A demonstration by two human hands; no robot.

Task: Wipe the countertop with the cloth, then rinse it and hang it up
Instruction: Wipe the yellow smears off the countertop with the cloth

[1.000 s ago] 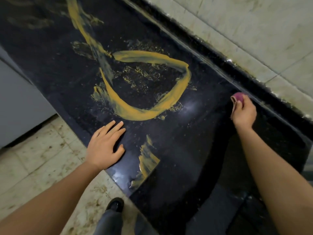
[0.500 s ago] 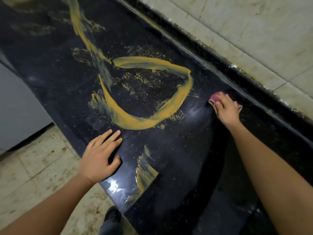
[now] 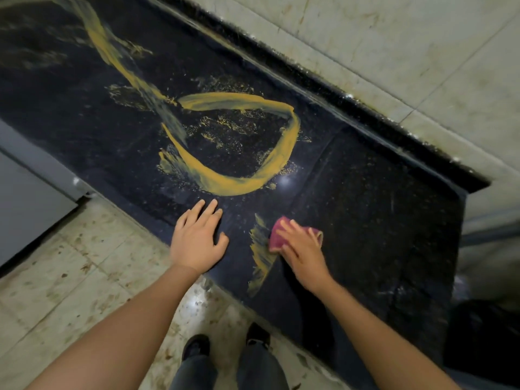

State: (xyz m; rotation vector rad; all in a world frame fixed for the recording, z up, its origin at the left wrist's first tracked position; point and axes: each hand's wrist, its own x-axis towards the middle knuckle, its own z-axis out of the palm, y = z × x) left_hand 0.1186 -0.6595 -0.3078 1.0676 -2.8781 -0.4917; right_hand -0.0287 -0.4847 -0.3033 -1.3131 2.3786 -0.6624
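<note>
A long black countertop (image 3: 365, 220) runs under the tiled wall (image 3: 394, 52), and a wide yellow smear (image 3: 233, 184) loops across its middle. Near the front edge the left hand (image 3: 197, 240) lies flat on the stone, fingers straight and slightly spread, holding nothing. Just beside it the right hand (image 3: 301, 249), a bit blurred, presses a bunched pink cloth (image 3: 278, 232) onto the counter, fingers and thumb bent round it, with the cloth touching a shorter yellow streak (image 3: 260, 257).
</note>
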